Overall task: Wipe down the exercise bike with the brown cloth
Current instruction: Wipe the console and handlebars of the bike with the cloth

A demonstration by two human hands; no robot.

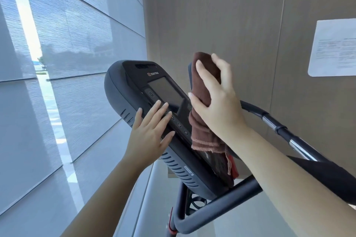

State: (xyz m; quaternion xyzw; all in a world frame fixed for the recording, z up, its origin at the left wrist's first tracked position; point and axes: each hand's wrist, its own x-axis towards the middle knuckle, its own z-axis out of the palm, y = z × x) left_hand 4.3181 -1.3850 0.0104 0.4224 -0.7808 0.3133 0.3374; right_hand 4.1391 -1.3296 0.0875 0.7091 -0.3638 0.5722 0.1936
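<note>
The brown cloth (202,132) is bunched against the right edge of the console (119,90) of the exercise bike (215,213), just right of the frame's centre. It is grasped by the right hand (217,106), with the fingers wrapped over its top and the thumb hooked round the near side. The cloth's frayed lower end is seen hanging below the wrist. The left hand (150,136) is laid flat on the console's lower left face, fingers straight and nothing gripped, with its fingertips beside the dark screen (165,92). The right hand is slightly blurred, so how firmly the cloth is pressed cannot be told. A chrome-and-black handlebar (294,140) is seen curving toward the lower right. A sheet of paper (335,48) is fixed to the wall (231,15) at upper right, and the left of the frame is filled by shaded windows (77,34).
</note>
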